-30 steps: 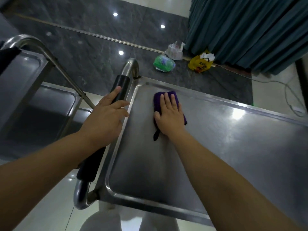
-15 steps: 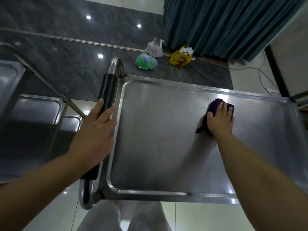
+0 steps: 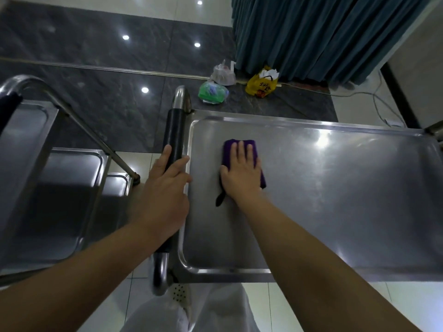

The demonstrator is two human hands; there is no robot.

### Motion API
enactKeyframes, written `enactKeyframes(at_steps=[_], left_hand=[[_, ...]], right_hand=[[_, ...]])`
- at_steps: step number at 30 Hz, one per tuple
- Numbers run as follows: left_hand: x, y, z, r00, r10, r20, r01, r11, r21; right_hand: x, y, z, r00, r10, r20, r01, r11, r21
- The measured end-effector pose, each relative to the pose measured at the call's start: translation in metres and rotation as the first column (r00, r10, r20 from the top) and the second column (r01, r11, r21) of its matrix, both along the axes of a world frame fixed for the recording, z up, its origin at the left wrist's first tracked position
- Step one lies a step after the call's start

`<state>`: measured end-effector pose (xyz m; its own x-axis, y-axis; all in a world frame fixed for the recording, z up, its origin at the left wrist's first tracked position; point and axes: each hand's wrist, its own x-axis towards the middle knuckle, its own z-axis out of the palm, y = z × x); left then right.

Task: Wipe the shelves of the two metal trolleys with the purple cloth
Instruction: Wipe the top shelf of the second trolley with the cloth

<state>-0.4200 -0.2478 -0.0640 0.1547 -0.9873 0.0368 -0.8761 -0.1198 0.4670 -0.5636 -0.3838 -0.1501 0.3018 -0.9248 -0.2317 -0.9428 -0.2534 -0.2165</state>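
So, looking down at the top shelf (image 3: 335,200) of the near trolley. Got the right hand (image 3: 241,173) pressed flat on the purple cloth (image 3: 228,153), palm down, fingers straight and close together, pinning it to the metal. Sitting near the left end of the shelf, just beside the raised rim that runs along the handle (image 3: 173,130). Folded into a rough rectangle, long axis pointing away from the body, in line with the fingers. Directly under the right hand, so no reaching needed, and clearly nearer that hand than the other one.

Left hand (image 3: 165,195) holding the black handle, index finger laid along it, thumb on the shelf side, rest of the fingers hidden. Steadying the trolley, by the look of it.

Key bit for the next stroke: nearly the whole length of the shelf stretching off to the right of the cloth. So probably a long sweep rightwards along the shelf. Only a guess though.

Compared with half a second back: cloth and right hand over at the left end now, instead of far out toward the right side. Roughly the same spot as a full second ago. Left hand not budged from the handle.

Second trolley (image 3: 28,188) off to the left, touched by neither hand.
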Motion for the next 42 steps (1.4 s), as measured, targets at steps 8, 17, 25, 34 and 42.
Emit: enactKeyframes(at_steps=[8,17,25,34,42], left_hand=[[0.008,-0.002,-0.004,0.995,-0.080,-0.056,0.073,0.990,-0.121],[-0.002,0.005,-0.001,0.968,-0.086,0.237,0.086,0.996,0.011],[-0.001,-0.001,-0.010,0.885,-0.231,0.403,0.255,0.967,-0.005],[-0.005,-0.002,-0.010,0.906,-0.185,0.380,0.206,0.979,-0.014],[-0.005,-0.002,-0.011,0.917,-0.155,0.366,0.172,0.985,-0.012]], right_hand=[[0.050,0.057,-0.014,0.945,0.326,0.008,-0.326,0.945,-0.001],[-0.007,0.055,-0.006,0.948,0.318,0.025,-0.319,0.948,0.023],[-0.108,0.002,0.002,0.998,0.068,-0.012,-0.068,0.998,0.012],[-0.220,-0.032,0.006,0.969,-0.233,-0.084,0.234,0.972,-0.001],[-0.218,0.013,0.006,0.822,-0.562,-0.091,0.563,0.826,-0.013]])
